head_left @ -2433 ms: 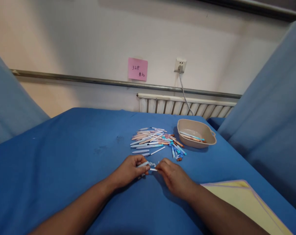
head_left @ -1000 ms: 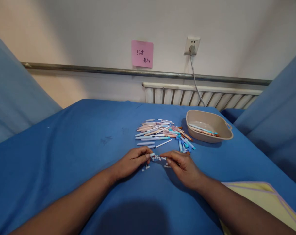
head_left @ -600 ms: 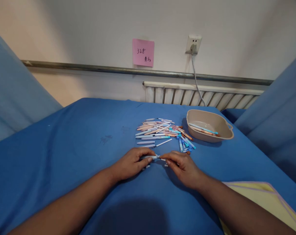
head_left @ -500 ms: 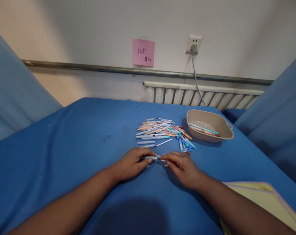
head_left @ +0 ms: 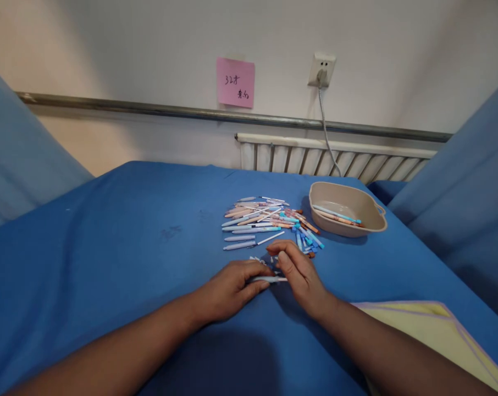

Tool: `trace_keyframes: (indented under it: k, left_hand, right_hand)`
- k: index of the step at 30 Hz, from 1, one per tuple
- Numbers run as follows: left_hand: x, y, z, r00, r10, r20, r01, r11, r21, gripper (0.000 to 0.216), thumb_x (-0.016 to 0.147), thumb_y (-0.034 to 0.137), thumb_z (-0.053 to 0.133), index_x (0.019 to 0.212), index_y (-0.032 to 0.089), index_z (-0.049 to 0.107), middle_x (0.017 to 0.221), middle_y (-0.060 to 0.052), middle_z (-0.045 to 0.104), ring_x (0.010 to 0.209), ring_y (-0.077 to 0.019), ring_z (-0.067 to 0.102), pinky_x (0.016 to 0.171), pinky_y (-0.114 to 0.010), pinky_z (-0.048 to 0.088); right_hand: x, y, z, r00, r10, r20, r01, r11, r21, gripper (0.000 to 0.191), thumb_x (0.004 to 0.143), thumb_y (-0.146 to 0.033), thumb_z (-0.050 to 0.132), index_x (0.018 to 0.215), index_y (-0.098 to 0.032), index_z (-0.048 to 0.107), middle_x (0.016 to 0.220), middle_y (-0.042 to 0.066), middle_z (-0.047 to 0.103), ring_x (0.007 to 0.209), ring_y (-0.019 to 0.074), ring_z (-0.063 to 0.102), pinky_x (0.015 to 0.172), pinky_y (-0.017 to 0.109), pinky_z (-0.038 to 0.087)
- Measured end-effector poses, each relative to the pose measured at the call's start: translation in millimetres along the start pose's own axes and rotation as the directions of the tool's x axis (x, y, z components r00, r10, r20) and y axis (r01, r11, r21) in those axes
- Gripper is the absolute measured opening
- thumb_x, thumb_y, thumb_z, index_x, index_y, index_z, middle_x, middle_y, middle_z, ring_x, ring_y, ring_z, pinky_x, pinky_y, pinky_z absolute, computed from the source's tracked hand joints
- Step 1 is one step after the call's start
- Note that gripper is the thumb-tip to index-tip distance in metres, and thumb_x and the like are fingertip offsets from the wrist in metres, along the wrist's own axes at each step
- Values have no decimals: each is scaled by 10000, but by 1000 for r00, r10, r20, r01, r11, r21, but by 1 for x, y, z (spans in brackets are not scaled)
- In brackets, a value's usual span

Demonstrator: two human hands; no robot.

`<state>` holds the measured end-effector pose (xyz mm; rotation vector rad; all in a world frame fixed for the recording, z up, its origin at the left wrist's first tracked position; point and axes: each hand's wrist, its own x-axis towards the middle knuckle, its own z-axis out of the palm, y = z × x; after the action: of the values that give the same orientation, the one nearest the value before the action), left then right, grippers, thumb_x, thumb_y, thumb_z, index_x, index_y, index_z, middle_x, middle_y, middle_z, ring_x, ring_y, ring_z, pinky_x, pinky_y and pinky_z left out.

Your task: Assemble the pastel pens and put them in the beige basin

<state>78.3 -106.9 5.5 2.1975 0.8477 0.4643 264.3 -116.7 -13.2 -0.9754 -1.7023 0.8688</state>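
Observation:
A pale blue pen barrel (head_left: 263, 279) is pinched between the thumb and fingers of my left hand (head_left: 232, 287), low over the blue cloth. A thin light rod, like a refill, sticks out of its right end. My right hand (head_left: 303, 279) is just to the right, its curved fingers apart and nothing visible between them. Small white pieces (head_left: 255, 259) lie behind my fingertips, partly hidden. Beyond them lies a pile of pen parts (head_left: 253, 212), with barrels and white refills. Pen parts with blue caps (head_left: 304, 239) lie at the pile's right side.
A beige basin (head_left: 375, 224) with a few pens (head_left: 337, 215) in it stands at the right. A folded yellow cloth (head_left: 414, 324) lies at the near right. Behind the blue-covered surface (head_left: 129, 231) are a radiator (head_left: 294, 157) and a metal rail (head_left: 170, 113).
My right hand has come away from the pen's end and lifted slightly, its fingers opening. My left hand has moved slightly nearer with the pen barrel. The view has shifted a little.

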Motion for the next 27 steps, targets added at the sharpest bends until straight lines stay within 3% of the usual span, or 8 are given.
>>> trace_keyframes:
  k: [7,12,15,19,21,24,27]
  left_hand:
    - [2,7,7,997,69,28,-69,998,6,215,934,245,418,1049,204,595,1057,-63,636,994,-191,566,890,-305,426]
    - [0,4,8,996,82,30,-81,997,-15,215,933,246,410,1017,213,605,1044,-58,631,983,-192,561,885,-311,422]
    - [0,3,2,998,61,11,-59,995,-85,239,934,276,418,1053,229,620,1066,-46,632,996,-189,557,895,-302,412]
    - [1,0,-6,993,-97,-66,75,956,-283,238,901,322,485,1053,214,634,946,-30,644,846,-161,573,779,-262,443]
    - [2,-3,-9,967,-213,-143,135,896,-422,236,877,338,523,1025,191,633,846,-22,628,730,-135,554,693,-244,443]
    - [5,-9,-14,907,-336,-255,131,797,-589,253,836,344,578,1014,168,617,783,-18,605,665,-118,530,648,-240,432]
    - [7,-13,-16,876,-386,-290,112,746,-656,259,820,346,595,1005,166,611,809,-26,617,681,-118,541,663,-249,431]
  right_hand:
    - [-5,-10,5,994,-67,80,66,998,22,417,960,-445,288,1270,-208,434,1256,96,459,1179,205,433,954,352,396]
    - [-5,-12,4,985,-80,151,77,997,27,486,945,-511,277,1279,-196,436,1231,104,486,1156,208,457,968,367,386]
    - [-1,-6,-1,994,-31,102,20,994,111,475,945,-520,268,1227,-207,488,1182,90,537,1116,207,499,936,366,407]
    - [9,8,-12,994,79,-77,-61,976,210,453,937,-520,285,1071,-195,571,1014,81,623,930,193,593,792,337,467]
    - [13,15,-17,979,150,-136,-122,974,193,356,900,-483,418,1006,-186,585,879,54,639,790,169,605,706,300,475]
    - [17,21,-24,978,156,-138,-147,986,74,237,851,-396,517,926,-186,596,734,10,613,658,140,571,628,263,458]
    - [17,25,-36,994,52,-95,-68,983,-169,166,840,-320,522,892,-193,615,742,10,616,666,140,564,622,256,444]
